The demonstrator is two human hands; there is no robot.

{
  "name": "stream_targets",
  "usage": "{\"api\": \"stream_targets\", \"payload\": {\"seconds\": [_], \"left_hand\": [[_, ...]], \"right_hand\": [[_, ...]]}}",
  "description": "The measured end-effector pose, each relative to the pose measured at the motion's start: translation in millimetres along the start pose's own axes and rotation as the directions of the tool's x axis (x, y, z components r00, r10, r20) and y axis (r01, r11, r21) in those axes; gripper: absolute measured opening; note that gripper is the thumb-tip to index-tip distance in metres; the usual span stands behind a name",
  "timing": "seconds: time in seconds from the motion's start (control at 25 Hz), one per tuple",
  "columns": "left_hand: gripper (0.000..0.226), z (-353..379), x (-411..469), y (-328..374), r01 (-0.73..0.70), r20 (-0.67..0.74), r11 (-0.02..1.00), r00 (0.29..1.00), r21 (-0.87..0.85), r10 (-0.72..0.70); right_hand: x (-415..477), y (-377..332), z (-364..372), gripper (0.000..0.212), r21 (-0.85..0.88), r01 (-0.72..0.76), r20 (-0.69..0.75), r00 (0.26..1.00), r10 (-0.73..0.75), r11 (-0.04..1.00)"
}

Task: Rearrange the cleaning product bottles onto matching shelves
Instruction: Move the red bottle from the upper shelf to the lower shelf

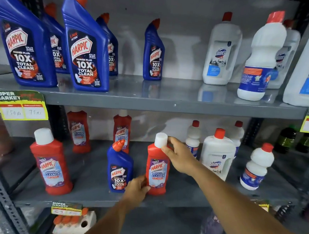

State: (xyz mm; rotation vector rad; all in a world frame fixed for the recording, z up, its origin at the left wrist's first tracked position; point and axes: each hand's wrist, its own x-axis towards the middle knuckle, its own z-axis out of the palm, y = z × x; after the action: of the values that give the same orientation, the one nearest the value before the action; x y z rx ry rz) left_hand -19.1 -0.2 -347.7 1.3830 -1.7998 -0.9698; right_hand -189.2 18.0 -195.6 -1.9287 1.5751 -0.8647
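Note:
A red Harpic bathroom cleaner bottle (157, 169) with a white cap stands on the lower shelf (93, 196). My right hand (179, 155) grips its neck just under the cap. My left hand (137, 189) holds its base. Just left of it stands a small blue Harpic bottle (119, 169). Three more red Harpic bottles (51, 162) stand further left and behind. The upper shelf (151, 103) carries several blue Harpic bottles (85, 44) on the left and white Domex bottles (222, 50) on the right.
White Domex and bleach bottles (217, 156) fill the right side of the lower shelf. Supermarket price tags (21, 105) hang on the shelf edges. Dark bottles (285, 138) stand at the far right. A box of small bottles (73, 224) sits below.

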Motion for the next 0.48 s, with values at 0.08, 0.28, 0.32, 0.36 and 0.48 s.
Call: {"api": "stream_targets", "payload": {"seconds": [0.08,0.28,0.32,0.36,0.48], "left_hand": [[0.038,2,-4,3,-0.016,-0.022,1.0,1.0,0.013,0.016],[0.041,-18,-65,-34,0.014,-0.209,0.999,0.978,-0.039,-0.022],[0.041,-33,-77,-46,0.039,-0.273,0.999,0.961,-0.001,-0.038],[0.043,-51,-85,-58,0.063,-0.349,0.998,0.936,0.031,-0.048],[0.064,-103,-77,-68,0.163,-0.394,0.985,0.91,0.061,-0.126]], "right_hand": [[5,2,0,0.049,-0.008,-0.016,0.022,1.0,0.016,1.0],[-5,-10,-3,0.056,-0.167,0.142,-0.106,0.981,-0.161,0.976],[-11,-19,-3,0.053,-0.25,0.274,-0.2,0.924,-0.326,0.929],[-16,-31,2,0.047,-0.325,0.399,-0.241,0.842,-0.483,0.858],[-20,-66,41,0.045,-0.262,0.479,-0.087,0.853,-0.514,0.838]]}}
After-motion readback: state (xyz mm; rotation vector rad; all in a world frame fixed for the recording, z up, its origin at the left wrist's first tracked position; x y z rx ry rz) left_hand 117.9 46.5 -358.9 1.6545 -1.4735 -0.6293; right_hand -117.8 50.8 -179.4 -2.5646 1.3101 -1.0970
